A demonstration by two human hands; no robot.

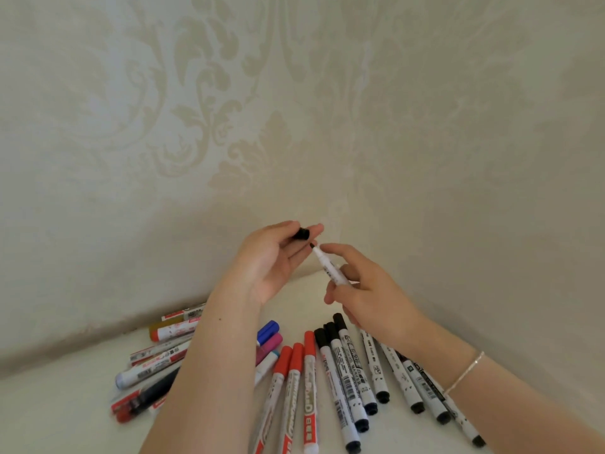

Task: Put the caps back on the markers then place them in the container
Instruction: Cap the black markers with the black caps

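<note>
1. Forearms come first, ours, both rising from the bottom edge toward the middle of the view, above a white counter set against patterned wallpaper.
2. At 8 o'clock we see a loose heap of markers on the counter, lying at mixed angles, partly hidden by our left forearm.
3. Our left hand is raised at centre, palm turned toward us; its grip pinches a black cap between thumb and fingertips.
4. Just below it, at 6 o'clock, blue and pink markers peek out beside the left forearm, and three red-capped markers lie side by side, caps pointing away from us.
5. Between our hands, the uncapped marker tilts up toward 11 o'clock, its dark tip close to the cap but apart from it.
6. Our right hand wraps its grip round the white barrel of that marker, forefinger extended near the tip.
7. At 5 o'clock, black-capped markers fan out on the counter under our right wrist, which wears a thin bracelet.
8. We cannot see any container from this angle.
</note>
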